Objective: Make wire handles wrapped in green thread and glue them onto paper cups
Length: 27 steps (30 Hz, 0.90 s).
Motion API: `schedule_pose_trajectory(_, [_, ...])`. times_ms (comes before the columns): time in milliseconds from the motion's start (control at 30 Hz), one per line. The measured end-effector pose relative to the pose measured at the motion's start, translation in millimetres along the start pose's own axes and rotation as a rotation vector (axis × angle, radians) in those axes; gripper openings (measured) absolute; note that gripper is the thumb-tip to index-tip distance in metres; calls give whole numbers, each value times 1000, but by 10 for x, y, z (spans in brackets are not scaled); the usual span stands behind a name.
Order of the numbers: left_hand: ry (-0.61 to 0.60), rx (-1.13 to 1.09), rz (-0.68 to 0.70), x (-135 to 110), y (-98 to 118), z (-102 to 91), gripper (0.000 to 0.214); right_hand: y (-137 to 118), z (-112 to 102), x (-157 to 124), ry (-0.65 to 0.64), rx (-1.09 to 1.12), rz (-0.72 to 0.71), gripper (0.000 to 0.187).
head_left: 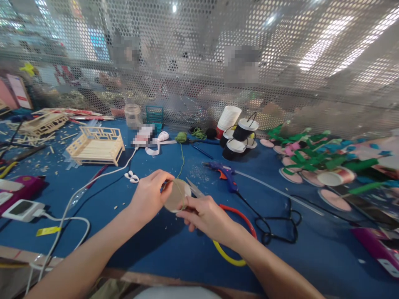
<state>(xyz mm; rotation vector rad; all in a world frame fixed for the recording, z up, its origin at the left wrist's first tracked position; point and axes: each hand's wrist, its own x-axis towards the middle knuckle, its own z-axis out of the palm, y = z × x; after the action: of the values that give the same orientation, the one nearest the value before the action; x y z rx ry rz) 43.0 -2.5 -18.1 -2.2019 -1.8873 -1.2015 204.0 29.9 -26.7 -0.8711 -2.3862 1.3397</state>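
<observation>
Above the near middle of the table, a round tan cardboard disc [175, 198] with a pale edge is held between my hands. My right hand [205, 216] pinches the disc's right lower edge between thumb and fingers. At the upper left rim, my left hand [151, 193] is closed in a pinch on green yarn, though its fingertips are partly hidden. The yarn [182, 160] crosses the disc and runs back to a green yarn ball [181, 137]. Below my right hand lie scissors with a red and yellow handle [230, 259], their blades [195, 189] partly covered.
A blue glue gun [226, 174] with a black cord lies right of my hands. Behind stand white paper cups [229, 118] and black lidded pots [235, 148]. Green paper plants [308, 160] crowd the right. Leftward are a small wooden bed [96, 147] and a white cable [84, 185].
</observation>
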Motion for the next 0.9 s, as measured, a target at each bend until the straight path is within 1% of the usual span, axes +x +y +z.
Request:
schedule_pose_trajectory(200, [8, -7, 3, -11, -21, 6, 12, 16, 14, -2, 51, -18, -17, 10])
schedule_pose_trajectory(333, [23, 6, -7, 4, -26, -5, 12, 24, 14, 1, 55, -37, -26, 9])
schedule_pose_trajectory(433, [24, 10, 5, 10, -22, -15, 12, 40, -4, -1, 49, -74, -73, 25])
schedule_pose_trajectory(467, [19, 10, 11, 8, -20, -17, 12, 46, -9, -2, 46, -85, -85, 26])
schedule_pose_trajectory(600, [13, 2, 16, -4, -17, -17, 13, 63, -13, 3, 34, -127, -138, 13])
schedule_pose_trajectory(700, [9, -8, -2, -6, -23, -10, 12, 71, -4, 8, 42, -143, -173, 15])
schedule_pose_trajectory(900, [11, -22, -27, -5, -41, 0, 13, 43, -9, 5, 40, -169, -168, 18])
